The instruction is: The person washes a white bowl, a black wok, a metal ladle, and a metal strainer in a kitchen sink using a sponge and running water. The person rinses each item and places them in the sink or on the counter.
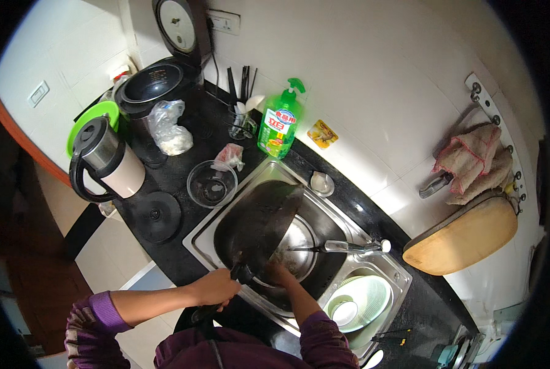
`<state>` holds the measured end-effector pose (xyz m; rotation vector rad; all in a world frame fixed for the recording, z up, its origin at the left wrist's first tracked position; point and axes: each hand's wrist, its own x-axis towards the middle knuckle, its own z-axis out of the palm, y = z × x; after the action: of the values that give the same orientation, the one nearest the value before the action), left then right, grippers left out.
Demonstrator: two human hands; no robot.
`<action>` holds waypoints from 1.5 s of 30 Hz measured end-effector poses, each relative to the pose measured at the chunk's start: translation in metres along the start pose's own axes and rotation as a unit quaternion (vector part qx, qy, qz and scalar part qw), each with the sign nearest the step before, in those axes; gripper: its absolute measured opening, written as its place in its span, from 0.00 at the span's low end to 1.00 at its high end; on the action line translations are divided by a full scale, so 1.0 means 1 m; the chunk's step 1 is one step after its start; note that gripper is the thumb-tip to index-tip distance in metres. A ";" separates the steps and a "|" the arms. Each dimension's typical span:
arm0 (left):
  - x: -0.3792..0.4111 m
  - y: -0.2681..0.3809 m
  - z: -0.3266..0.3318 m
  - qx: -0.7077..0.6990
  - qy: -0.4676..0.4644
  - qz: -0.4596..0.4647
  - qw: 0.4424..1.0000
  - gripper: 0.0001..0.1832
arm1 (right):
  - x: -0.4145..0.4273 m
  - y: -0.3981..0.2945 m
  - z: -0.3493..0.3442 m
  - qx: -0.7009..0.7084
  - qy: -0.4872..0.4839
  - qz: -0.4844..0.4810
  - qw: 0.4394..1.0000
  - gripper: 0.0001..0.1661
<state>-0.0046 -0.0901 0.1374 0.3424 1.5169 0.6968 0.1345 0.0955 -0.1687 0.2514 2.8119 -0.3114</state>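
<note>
My left hand [216, 288] grips the black handle of a dark wok [256, 226], which is tilted over the stainless steel sink [201, 241]. My right hand [277, 275] reaches down into the sink beside the wok. The wok's edge and shadow hide its fingers, so what they hold does not show. Below it a round shiny metal vessel [302, 240] lies in the large basin. The faucet [348, 246] points over this basin from the back rim.
Left of the sink are a clear bowl [211, 184], a black lid [156, 217], a thermal jug [118, 166] and an open rice cooker [152, 83]. A green dish soap bottle [279, 124] stands behind. A pale green colander [369, 300] sits in the small basin. A cutting board [461, 235] hangs at right.
</note>
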 end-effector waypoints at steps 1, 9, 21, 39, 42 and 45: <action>0.000 0.000 0.001 0.010 0.004 0.009 1.000 0.13 | 0.007 0.007 -0.008 0.057 -0.079 -0.084 0.992 0.20; 0.008 -0.017 0.000 0.154 -0.016 0.157 0.975 0.15 | -0.079 -0.070 -0.210 0.357 0.409 0.068 0.837 0.18; -0.013 -0.022 0.014 0.149 0.033 0.121 0.981 0.18 | -0.019 -0.104 -0.270 0.057 0.519 -0.163 0.837 0.04; -0.027 -0.116 0.026 0.186 0.125 0.165 0.961 0.18 | 0.079 0.035 -0.214 0.668 0.471 0.177 0.548 0.24; -0.033 -0.111 0.021 0.188 0.099 0.136 0.968 0.18 | 0.076 0.040 -0.182 0.782 0.429 0.180 0.414 0.24; -0.035 -0.109 0.016 0.171 0.088 0.093 0.977 0.19 | 0.066 0.039 -0.125 0.804 0.336 0.245 0.425 0.20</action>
<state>0.0364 -0.1913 0.0997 0.7051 1.7919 0.6224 0.0458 0.1723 -0.0805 1.7207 1.4196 -3.0385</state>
